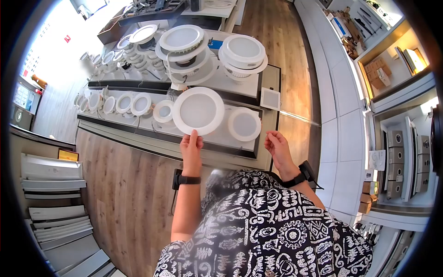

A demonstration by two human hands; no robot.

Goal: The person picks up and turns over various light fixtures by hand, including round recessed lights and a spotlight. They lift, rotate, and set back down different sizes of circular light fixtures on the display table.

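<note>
A large round white downlight (pixel 198 111) with a frosted face stands tilted toward me at the front of the display board. My left hand (pixel 191 147) grips its lower rim between thumb and fingers. To the right of it a smaller round downlight (pixel 244 124) rests on the board. My right hand (pixel 277 145) hovers just beyond the board's right edge, its fingers curled together and nothing visible in them. A square panel light (pixel 270 99) lies past the right end of the board.
A row of small round downlights (pixel 123 103) runs left along the lower board. Stacked downlights (pixel 243 51) and larger stacks (pixel 182 39) stand on the rear board. Panels (pixel 53 171) lean at lower left. White cabinets (pixel 337 129) and shelves with boxes (pixel 395 154) line the right.
</note>
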